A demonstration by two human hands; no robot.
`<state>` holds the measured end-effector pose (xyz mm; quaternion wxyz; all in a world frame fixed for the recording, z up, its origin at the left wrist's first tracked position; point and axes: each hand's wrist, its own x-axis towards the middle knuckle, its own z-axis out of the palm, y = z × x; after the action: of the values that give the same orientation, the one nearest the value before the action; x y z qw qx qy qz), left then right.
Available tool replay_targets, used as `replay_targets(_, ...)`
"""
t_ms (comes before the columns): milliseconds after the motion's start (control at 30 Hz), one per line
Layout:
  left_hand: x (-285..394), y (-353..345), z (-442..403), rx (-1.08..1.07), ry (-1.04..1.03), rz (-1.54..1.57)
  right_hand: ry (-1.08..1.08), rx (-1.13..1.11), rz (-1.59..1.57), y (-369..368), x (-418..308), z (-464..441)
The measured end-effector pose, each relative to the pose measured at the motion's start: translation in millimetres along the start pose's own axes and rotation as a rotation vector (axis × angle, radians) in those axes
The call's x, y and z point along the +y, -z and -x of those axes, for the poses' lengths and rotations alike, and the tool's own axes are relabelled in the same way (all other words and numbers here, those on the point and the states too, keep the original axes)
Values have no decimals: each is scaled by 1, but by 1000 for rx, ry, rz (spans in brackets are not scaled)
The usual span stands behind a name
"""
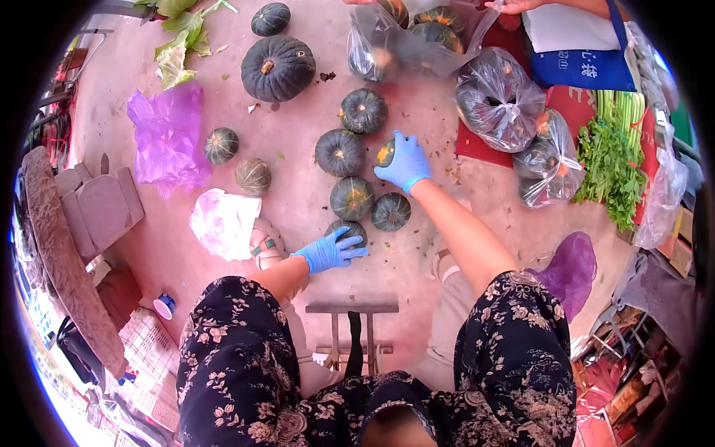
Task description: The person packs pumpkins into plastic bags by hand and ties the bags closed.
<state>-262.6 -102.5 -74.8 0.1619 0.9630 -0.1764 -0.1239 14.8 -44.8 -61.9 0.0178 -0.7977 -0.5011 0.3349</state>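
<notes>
My left hand, in a blue glove, curves over the near side of a dark green pumpkin on the floor, partly covering it. To the right, my right hand, also gloved in blue, is closed round a small green pumpkin with an orange patch. Between and beside my hands are a ribbed green pumpkin, a smaller one, a rounder one and another farther off. All of these sit on the floor close together.
A large pumpkin lies beyond, near a purple bag. Bagged pumpkins and celery are at the right. Another person's hand is by an open clear bag. A stool stands before me.
</notes>
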Motion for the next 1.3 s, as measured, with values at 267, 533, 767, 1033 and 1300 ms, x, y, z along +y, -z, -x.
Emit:
replay_targets(267,-28,6,73,201,276,253,-63,60,15,-11,-22,-14)
replay_targets(533,4,27,13,154,195,252,752,14,316,1,12,63)
replay_targets(767,-10,-25,-3,43,314,-35,887,-233,548,-47,46,81)
replay_targets(1033,-64,1,36,7,708,-39,802,104,518,-28,49,58)
replay_targets(1300,-92,40,15,28,930,104,701,175,151,4,21,38)
